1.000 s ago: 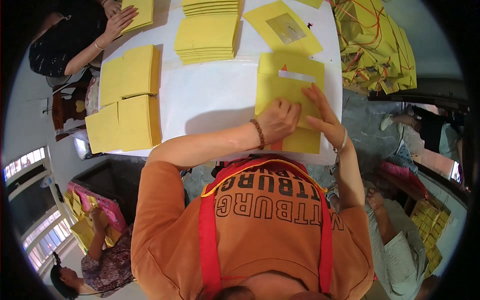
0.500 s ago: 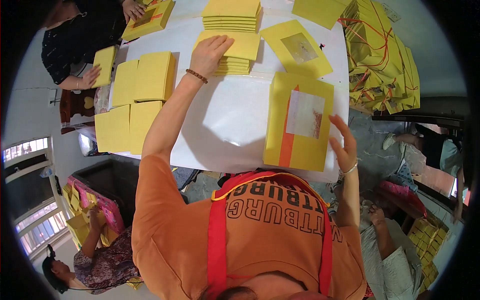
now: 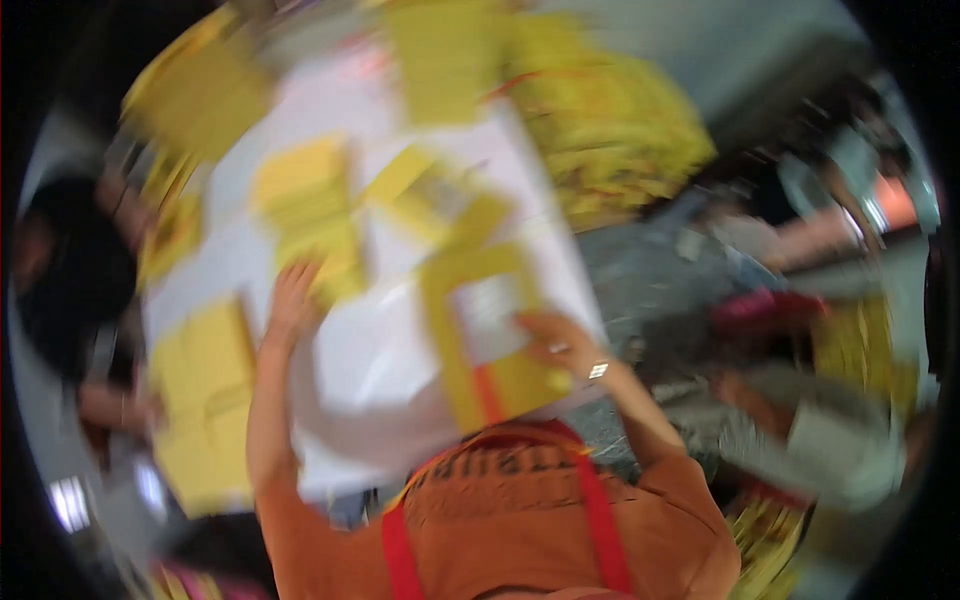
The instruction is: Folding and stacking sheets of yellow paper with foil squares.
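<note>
Motion blur covers the whole head view. My left hand (image 3: 293,290) reaches to the near left side of a stack of folded yellow paper packets (image 3: 318,215), touching or close beside its near end; its fingers are smeared. On the right, a thick yellow pile (image 3: 448,345) with a pale rectangular patch and an orange-red strip lies near the table's front edge. My right hand (image 3: 562,345) is over this pile's right part, fingers stretched out towards the pale patch, with nothing visible in them. Whether it touches the pile is unclear. Behind lies a yellow sheet (image 3: 435,195) with a greyish picture.
More yellow packets (image 3: 205,385) stand in blocks on the left of the white table (image 3: 365,385). A co-worker in black (image 3: 75,270) is at the left edge. A large yellow bundle (image 3: 610,130) with red ties is beyond the table's right edge. Another person sits at right.
The view has swung round and blurred, so the table appears tilted. My right hand has come from beside the right pile to over it. My left hand remains by the packet stack.
</note>
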